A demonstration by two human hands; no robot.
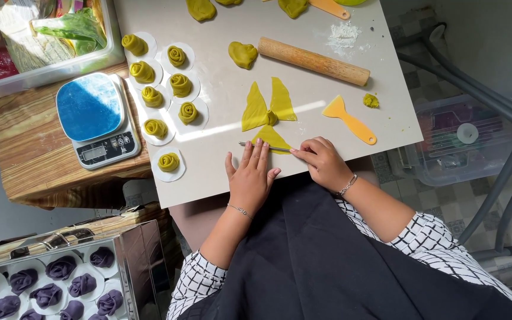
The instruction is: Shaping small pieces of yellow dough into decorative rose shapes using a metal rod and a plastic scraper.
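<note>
- Plainly, a shaping step is in hand: a thin yellow-green dough piece cut into petal-like wedges [269, 114] lies on the pale work board [220, 172], just beyond the fingertips of both hands.
- The left hand [251, 175] is laid flat on the board, fingers together and extended, its tips touching or nearly touching the nearest wedge; nothing is held in it.
- The right hand [322, 161] is curled narrow, and a thin metal tool [263, 146] — a skewer or slim blade, it cannot be told which — is pinched at its fingertips and laid across the near wedge.
- The next move is judged to call for a steady press or lift of that wedge towards the small knot at the centre, with the dough held from sliding.
- To the right of the right hand an orange plastic scraper [351, 122] is set, and beyond it a wooden rolling pin [313, 60] — both close enough to be knocked by a wide sweep.
- Left of the left hand, rolled yellow-green dough roses on white paper rounds [168, 89] are ranged in two rows; further left a digital kitchen scale with a blue top [95, 118] stands.
- Below the left forearm, purple dough roses in a metal tray [60, 284] are seen, well apart from the work.
</note>
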